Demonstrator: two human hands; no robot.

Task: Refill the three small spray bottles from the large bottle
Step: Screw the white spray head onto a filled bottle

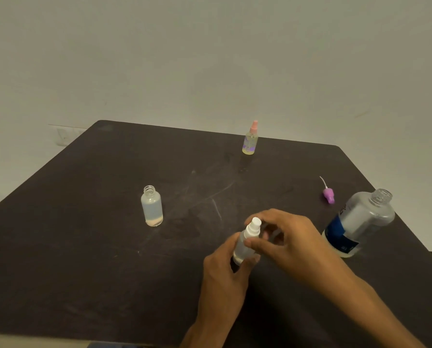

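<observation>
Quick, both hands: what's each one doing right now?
Left hand: grips the white-capped spray bottle body.
Right hand: fingers pinch its spray cap.

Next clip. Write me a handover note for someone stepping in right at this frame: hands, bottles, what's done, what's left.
Left hand grips the white-capped bottle by its body; right hand pinches its spray head, fitting or removing, unclear.
Open small bottle stands left, capless, little liquid at the bottom.
Its likely purple spray head lies right.
Pink-capped bottle stands at the back, capped.
Large bottle stands right, uncapped.
Left: fill and cap the open bottle; check the other two.
</observation>
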